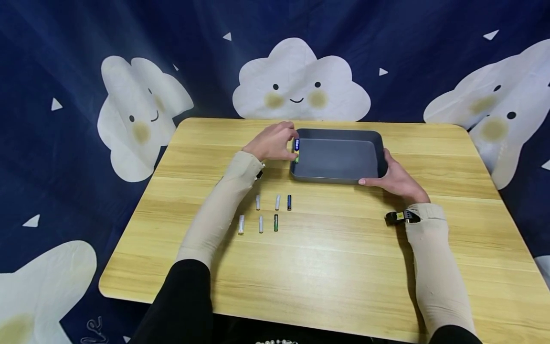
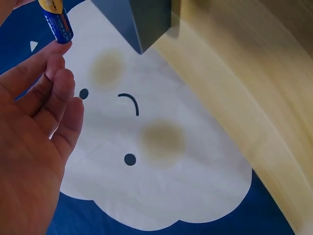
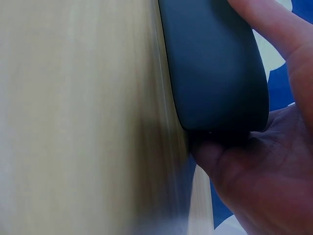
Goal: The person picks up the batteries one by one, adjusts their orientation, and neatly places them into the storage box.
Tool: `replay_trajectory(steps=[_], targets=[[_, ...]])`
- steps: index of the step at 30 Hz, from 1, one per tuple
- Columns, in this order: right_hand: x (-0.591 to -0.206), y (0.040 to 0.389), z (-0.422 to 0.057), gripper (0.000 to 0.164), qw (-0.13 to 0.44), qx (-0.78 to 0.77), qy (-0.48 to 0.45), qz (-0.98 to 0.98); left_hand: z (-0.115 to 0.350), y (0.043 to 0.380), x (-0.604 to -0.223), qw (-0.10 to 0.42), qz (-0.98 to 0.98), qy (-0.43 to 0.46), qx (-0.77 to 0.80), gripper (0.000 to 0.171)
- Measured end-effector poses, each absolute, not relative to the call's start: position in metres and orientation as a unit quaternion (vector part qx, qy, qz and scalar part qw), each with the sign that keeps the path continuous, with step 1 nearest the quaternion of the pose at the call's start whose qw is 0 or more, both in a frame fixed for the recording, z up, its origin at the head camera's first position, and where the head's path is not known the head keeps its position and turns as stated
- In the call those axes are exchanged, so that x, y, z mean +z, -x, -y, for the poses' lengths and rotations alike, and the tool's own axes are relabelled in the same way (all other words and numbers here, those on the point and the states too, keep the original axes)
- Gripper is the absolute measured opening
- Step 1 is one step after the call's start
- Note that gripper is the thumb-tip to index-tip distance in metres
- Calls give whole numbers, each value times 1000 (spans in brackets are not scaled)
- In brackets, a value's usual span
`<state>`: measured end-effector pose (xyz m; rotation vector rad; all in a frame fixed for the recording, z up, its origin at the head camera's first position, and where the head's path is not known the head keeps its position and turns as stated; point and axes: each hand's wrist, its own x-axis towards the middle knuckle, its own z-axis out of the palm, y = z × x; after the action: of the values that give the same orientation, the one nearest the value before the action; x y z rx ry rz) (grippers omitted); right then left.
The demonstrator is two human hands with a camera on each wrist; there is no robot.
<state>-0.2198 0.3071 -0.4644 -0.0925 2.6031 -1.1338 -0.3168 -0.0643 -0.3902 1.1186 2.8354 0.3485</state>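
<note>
My left hand (image 1: 275, 142) pinches a battery (image 2: 58, 22) between thumb and fingertips, at the left end of a dark grey rectangular tray (image 1: 337, 180). The battery is blue at one end with a yellow-green part, and it is held lengthwise along the tray's left wall. My right hand (image 1: 397, 181) grips the tray's near right corner, thumb along the front wall and fingers round the right end. In the right wrist view, the tray (image 3: 215, 68) fills the space between thumb and fingers. The tray's visible floor bears nothing.
Nearer on the wooden table (image 1: 335, 267) stand several batteries in two rows: white ones (image 1: 241, 224), a blue one (image 1: 289, 202) and a dark green one (image 1: 276, 223). Behind the table hangs a navy curtain (image 1: 206, 28) with smiling clouds.
</note>
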Motion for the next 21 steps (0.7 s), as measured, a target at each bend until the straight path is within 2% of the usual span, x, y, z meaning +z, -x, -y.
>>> replay_trajectory(steps=[13, 21], targets=[[-465, 220, -308, 139, 152, -386, 32, -909, 48, 327, -411, 66, -925, -367, 69, 57], [-466, 221, -308, 139, 146, -386, 33, -910, 41, 331, -422, 60, -920, -384, 42, 51]])
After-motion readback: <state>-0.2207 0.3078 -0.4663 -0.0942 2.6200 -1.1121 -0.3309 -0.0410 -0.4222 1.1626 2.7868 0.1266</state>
